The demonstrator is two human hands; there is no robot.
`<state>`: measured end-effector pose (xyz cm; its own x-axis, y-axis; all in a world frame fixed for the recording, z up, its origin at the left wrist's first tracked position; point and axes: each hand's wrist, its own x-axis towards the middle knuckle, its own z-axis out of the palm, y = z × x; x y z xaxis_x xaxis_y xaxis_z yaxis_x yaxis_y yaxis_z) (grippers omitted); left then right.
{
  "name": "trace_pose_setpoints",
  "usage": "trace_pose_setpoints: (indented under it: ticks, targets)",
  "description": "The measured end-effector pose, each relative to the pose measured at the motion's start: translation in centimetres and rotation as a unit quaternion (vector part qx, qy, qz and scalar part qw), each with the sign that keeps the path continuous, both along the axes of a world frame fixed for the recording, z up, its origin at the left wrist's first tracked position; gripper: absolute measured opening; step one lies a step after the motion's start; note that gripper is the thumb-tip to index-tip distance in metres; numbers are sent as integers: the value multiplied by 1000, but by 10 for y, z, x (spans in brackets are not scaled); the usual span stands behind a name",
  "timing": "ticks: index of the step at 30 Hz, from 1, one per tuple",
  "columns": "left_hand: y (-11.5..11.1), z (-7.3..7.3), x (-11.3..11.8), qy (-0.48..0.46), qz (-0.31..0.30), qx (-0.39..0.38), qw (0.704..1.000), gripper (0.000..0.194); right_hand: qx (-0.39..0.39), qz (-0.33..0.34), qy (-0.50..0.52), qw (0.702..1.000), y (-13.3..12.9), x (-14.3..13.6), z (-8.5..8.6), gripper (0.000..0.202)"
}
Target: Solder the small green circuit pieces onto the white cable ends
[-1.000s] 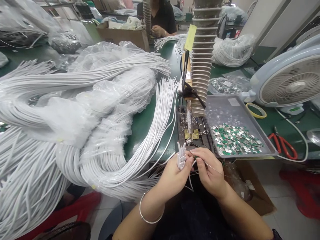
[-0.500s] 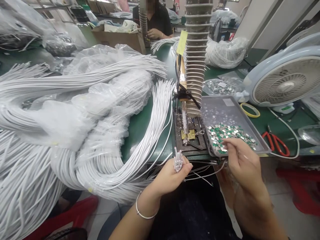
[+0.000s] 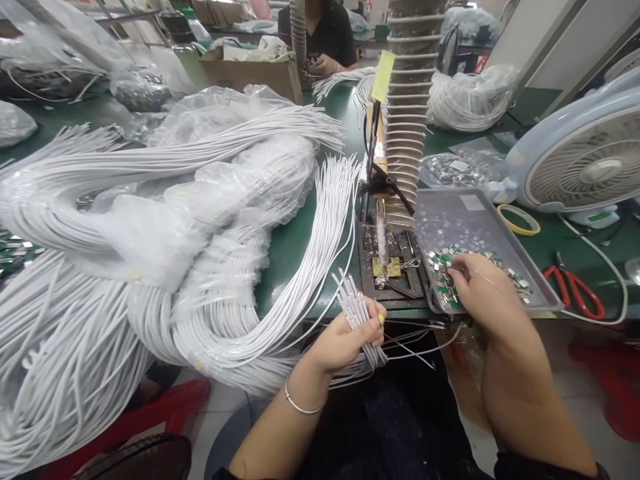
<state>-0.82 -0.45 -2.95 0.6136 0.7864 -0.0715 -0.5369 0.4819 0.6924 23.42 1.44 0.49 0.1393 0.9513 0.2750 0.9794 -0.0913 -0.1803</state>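
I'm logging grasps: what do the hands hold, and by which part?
The left hand holds white cables near their tips. The right hand is at the small parts; whether it holds any cannot be told.

1. Bare left hand [image 3: 345,343]; a thin, round, silver-coloured bracelet [image 3: 296,406] circles that wrist.
2. Bare right hand [image 3: 483,287].
3. Black or very dark sleeves [image 3: 545,467], creased, ending near the elbows.
4. Dark clothing [image 3: 395,427] over the lap, with a dull bluish-purple patch and pale specks.
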Motion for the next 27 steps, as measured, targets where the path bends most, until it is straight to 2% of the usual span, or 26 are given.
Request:
trace_pose_setpoints:
  ticks: [7, 12, 15, 20, 27]
  targets:
    - [0, 0, 7, -39, 43, -73, 996, 29, 30, 13, 12, 999, -3, 0, 1, 20]
    - [-2, 2, 8, -7, 62, -39, 997, 27, 58, -12, 13, 998, 0, 3, 2, 22]
    - [-2, 3, 9, 16, 78, -12, 997, 26, 48, -26, 6, 998, 1, 7, 2, 21]
    - [-2, 6, 10, 47, 121, -15, 991, 26, 27, -4, 9, 1000, -3, 10, 2, 19]
    - [-5, 15, 17, 95, 164, -28, 981, 29, 172, 32, 67, 982, -15, -2, 5, 11]
